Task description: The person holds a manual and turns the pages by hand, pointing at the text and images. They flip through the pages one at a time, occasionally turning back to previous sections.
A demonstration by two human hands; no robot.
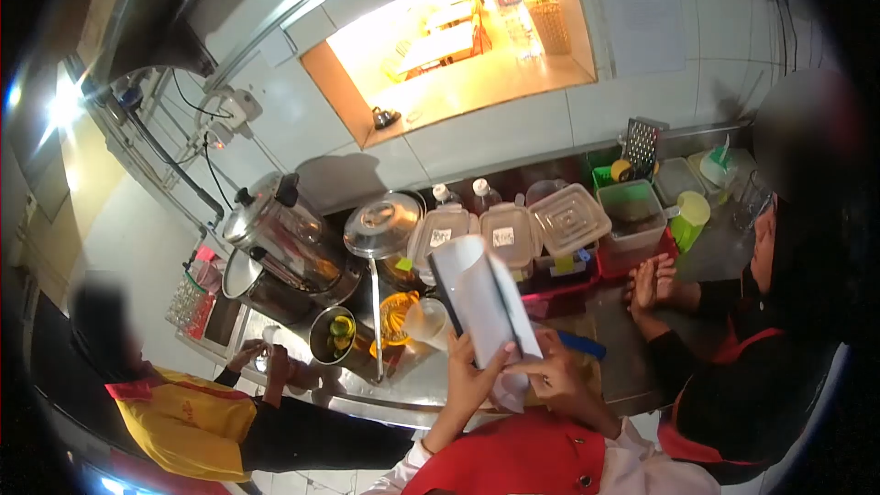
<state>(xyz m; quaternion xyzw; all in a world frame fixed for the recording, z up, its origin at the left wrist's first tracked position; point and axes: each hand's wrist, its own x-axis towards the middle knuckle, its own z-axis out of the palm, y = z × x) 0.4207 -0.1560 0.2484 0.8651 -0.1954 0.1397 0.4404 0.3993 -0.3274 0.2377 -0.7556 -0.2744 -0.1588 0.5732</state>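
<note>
My left hand (469, 378) grips a notebook (484, 298) from below, its thumb pressed on the lower part of a page. The notebook has white pages, one curling, and dark edges; any writing on it is too blurred to read. My right hand (548, 374) is at the notebook's lower right, with its fingers bent against the bottom edge close to my left thumb. Part of that hand is shaded. Below the fingers hangs a whitish piece (511, 392) that I cannot make out. Behind my right hand shows a blue handle (582, 344) on the counter.
A steel counter (357, 380) carries a metal pot with sliced fruit (335, 335), an orange juicer (396, 316), a lidded pan (385, 225), tall pots (298, 247) and lidded containers (568, 220). A co-worker in yellow (183, 417) stands left; another person's hands (651, 284) are at right.
</note>
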